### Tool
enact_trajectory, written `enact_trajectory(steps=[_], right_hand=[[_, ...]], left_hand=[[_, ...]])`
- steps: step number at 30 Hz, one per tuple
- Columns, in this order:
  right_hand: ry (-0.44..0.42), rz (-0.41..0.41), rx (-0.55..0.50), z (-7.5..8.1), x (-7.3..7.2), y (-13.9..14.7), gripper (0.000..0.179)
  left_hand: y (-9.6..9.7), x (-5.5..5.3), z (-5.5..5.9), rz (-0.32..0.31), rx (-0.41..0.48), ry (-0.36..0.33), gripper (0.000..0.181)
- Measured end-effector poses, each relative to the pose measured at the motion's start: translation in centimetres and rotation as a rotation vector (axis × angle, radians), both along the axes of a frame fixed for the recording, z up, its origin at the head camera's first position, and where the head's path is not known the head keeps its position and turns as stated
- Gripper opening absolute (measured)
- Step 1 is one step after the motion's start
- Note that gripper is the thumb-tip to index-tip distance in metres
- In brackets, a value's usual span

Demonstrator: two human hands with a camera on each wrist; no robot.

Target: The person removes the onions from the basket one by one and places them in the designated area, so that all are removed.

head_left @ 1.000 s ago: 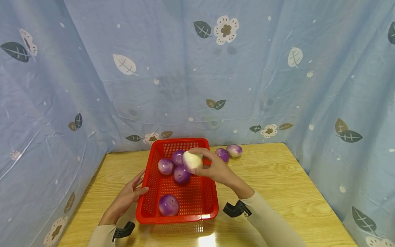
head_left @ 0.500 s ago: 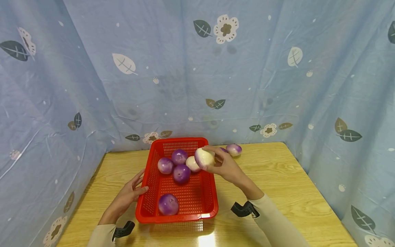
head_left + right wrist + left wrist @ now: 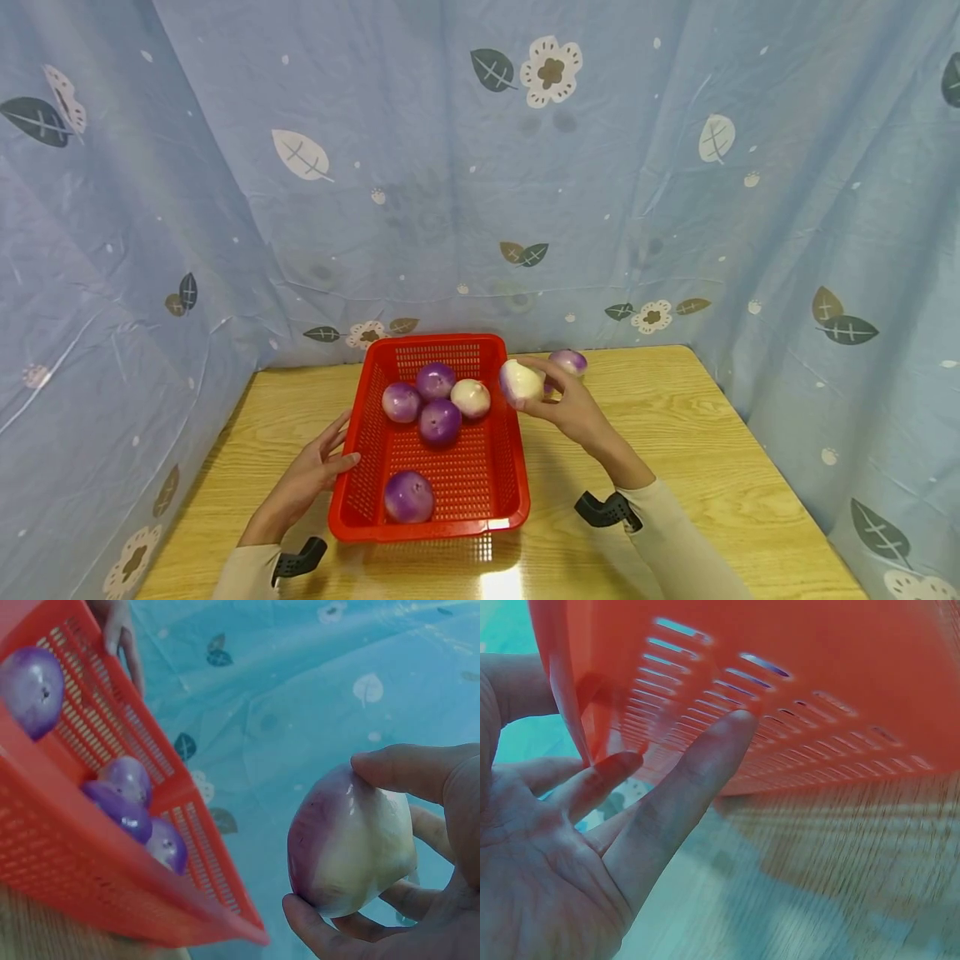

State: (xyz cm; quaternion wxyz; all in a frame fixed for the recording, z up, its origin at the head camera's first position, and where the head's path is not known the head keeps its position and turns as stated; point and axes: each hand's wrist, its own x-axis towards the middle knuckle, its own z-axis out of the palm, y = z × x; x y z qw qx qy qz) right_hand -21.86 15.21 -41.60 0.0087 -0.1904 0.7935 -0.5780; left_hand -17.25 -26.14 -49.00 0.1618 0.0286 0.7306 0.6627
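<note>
My right hand (image 3: 573, 412) holds a purple-and-white turnip (image 3: 521, 383) in the air at the right rim of the red plastic basket (image 3: 450, 528). In the right wrist view, thumb and fingers curl round this turnip (image 3: 349, 844), apart from the basket wall. My left hand (image 3: 307, 477) grips the basket's left side. Its thumb hooks over the rim, and its fingers lie along the slotted outer wall (image 3: 840, 727) in the left wrist view. Inside the basket, several purple turnips (image 3: 440, 422) and a paler turnip (image 3: 470, 399) lie towards the back, with one purple turnip (image 3: 408, 497) near the front.
Behind the right hand, another turnip (image 3: 567, 362) lies on the wooden table (image 3: 675, 450) by the back edge. A bit of purple shows past the fingers there. A blue patterned curtain (image 3: 420, 208) encloses the table at the back and both sides.
My right hand has moved right with the turnip, from over the basket to its right rim. The paler turnip in the basket has come into view. My left hand has stayed put.
</note>
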Motion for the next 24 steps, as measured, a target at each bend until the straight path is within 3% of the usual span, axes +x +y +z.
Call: enact_trajectory(steps=[7, 19, 24], right_hand=[[-0.032, -0.053, -0.011, -1.0, -0.6, 0.9, 0.059], [-0.039, -0.156, 0.066, -3.3, -1.3, 2.2, 0.058], [-0.032, -0.162, 0.11, -2.6, -0.7, 2.1, 0.056]], left_hand=[[-0.1, 0.0, 0.1, -0.004, 0.005, -0.001, 0.081], [-0.2, 0.0, 0.1, -0.007, 0.005, 0.007, 0.081], [-0.2, 0.0, 0.1, -0.013, 0.011, 0.007, 0.081]])
